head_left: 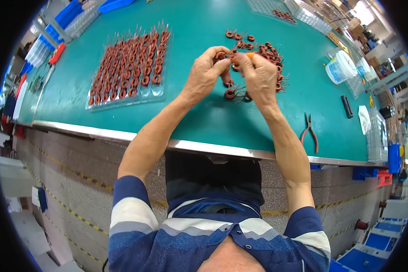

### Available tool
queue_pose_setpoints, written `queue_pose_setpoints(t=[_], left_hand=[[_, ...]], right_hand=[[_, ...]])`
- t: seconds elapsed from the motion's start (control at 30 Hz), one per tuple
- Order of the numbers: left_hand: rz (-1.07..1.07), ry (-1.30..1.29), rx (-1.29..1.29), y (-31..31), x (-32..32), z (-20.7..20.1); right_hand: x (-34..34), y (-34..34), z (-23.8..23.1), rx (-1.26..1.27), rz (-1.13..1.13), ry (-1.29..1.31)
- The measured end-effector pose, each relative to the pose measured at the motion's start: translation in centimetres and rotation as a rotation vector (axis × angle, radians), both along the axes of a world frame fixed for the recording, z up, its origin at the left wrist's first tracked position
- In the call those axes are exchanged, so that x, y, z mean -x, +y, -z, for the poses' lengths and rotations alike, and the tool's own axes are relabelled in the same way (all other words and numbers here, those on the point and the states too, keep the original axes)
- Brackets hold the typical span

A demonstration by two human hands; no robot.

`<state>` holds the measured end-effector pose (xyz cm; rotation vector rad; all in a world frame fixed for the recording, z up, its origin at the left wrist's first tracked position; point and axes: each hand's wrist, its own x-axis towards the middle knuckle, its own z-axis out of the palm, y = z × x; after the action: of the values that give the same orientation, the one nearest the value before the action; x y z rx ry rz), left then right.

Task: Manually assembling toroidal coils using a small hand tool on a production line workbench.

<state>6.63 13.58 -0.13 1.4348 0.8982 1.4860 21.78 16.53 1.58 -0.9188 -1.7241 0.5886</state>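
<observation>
Over the green table both my hands meet, fingers closed. My left hand (206, 72) pinches a red-brown ring coil (220, 55) with wire ends. The fingers of my right hand (260, 80) are bent close against the same coil, an orange cover (250, 55) showing at a fingertip. What lies between the right fingertips is too small and covered to make out. Loose ring coils (271, 53) lie behind and beside the right hand, some partly hidden by it. To the left, a clear plastic tray (156, 92) holds many such coils in rows, wires pointing up.
Red-handled pliers (309, 133) lie near the table's front edge at right. Beyond them are a black tool (347, 107), a white cloth (364, 119) and a white tub (341, 67). Another clear tray (263, 6) is at the back. A red-handled tool (56, 53) lies far left.
</observation>
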Motion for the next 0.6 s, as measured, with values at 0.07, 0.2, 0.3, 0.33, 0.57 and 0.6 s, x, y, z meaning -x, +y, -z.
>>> queue_pose_setpoints(t=[0.07,0.2,0.3,0.33,0.57,0.6], left_hand=[[-0.007,0.005,0.023,0.2,-0.5,0.1],[0.011,0.016,0.011,0.2,-0.6,0.5],[-0.057,0.030,0.004,0.0,-0.3,0.6],[-0.085,0.079,-0.005,0.0,-0.4,0.5],[-0.039,0.157,0.002,-0.4,-1.0,-0.2],[-0.053,0.181,0.010,-0.6,-0.8,-0.2]], right_hand=[[-1.0,0.4,-0.7,0.162,-0.037,0.036],[-1.5,0.9,-0.5,0.336,-0.169,0.081],[-1.0,0.5,-0.1,0.206,-0.140,0.010],[-0.9,0.5,0.1,0.131,-0.121,-0.028],[-2.4,1.4,-0.4,0.221,-0.144,-0.027],[-2.3,1.2,-0.4,0.239,-0.137,-0.040]])
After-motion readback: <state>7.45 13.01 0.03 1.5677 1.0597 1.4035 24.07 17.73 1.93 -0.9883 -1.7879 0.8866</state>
